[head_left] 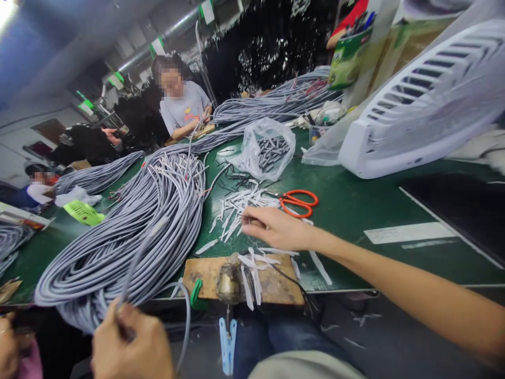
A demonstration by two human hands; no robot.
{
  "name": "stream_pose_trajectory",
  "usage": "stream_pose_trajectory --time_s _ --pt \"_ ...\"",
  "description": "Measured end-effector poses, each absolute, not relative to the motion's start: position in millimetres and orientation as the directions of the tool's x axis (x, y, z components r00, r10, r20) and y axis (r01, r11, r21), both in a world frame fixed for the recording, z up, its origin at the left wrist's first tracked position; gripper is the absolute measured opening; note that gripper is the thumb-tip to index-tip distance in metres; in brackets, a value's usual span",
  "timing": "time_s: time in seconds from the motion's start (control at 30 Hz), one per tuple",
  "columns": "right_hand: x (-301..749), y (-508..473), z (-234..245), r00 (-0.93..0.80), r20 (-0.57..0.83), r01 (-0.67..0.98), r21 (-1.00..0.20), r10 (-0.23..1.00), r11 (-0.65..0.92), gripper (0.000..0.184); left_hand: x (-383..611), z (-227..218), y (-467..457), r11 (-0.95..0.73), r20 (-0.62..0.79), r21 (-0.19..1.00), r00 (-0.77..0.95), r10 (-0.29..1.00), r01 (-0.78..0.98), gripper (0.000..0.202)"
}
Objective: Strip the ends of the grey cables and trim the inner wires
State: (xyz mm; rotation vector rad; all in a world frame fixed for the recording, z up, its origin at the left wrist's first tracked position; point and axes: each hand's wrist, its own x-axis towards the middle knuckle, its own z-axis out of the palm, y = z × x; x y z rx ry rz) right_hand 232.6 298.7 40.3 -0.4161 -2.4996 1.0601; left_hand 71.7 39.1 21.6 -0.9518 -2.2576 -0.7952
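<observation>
My left hand (132, 342) is closed around a grey cable (136, 263), whose upper end rises over a big coil of grey cables (165, 247). A loop of the held cable hangs down to the right of the hand. Over a pile of white strips (246, 202), my right hand (272, 226) has its fingers pinched together. A thin dark bit shows at its fingertips, too small to name. Orange-handled scissors (298, 202) lie just beyond that hand. Below it, a wooden board (276, 281) at the table edge carries a metal fixture (229, 281) and more white strips.
A clear plastic bag (272, 145) of short grey tubes lies on the green table (339, 231). To the right stands a white slotted appliance (426, 100). Blue clothes peg (228, 345) and green clamp (196, 295) sit at the front edge. A person (185, 105) works across the table.
</observation>
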Motion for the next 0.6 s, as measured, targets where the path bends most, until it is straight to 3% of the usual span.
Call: stream_pose_trajectory --time_s 0.07,0.13,0.27,0.4,0.5,0.6 --pt "231.8 291.9 39.4 -0.865 0.302 -0.018 -0.817 0.401 0.577 0.021 77.9 15.9 77.4 0.652 0.836 0.143 -0.443 0.323 0.745 0.024" --pt "232.3 288.8 38.6 -0.836 0.36 -0.132 -0.864 0.414 0.486 0.032 86.4 17.7 110.8 0.541 0.848 -0.028 -0.267 0.458 0.841 0.018" --pt "235.1 293.1 40.1 -0.684 0.446 -0.273 -0.89 0.578 0.365 0.036 95.1 30.5 150.9 0.259 0.762 -0.136 -0.066 0.644 0.956 0.016" --pt "238.8 305.6 43.4 -0.399 0.484 -0.284 -0.873 0.779 0.397 0.04 87.9 43.8 173.4 0.201 0.559 -0.079 -0.124 0.82 0.976 0.024" --pt "239.0 314.2 42.9 -0.332 0.468 -0.234 -0.882 0.819 0.409 0.042 81.8 55.2 194.0 0.193 0.348 0.004 -0.182 0.92 0.981 0.028" --pt "234.1 317.5 38.5 -0.441 0.418 -0.248 -0.907 0.794 0.339 0.046 81.1 64.9 217.6 -0.032 0.149 0.267 -0.009 0.989 0.963 0.028"
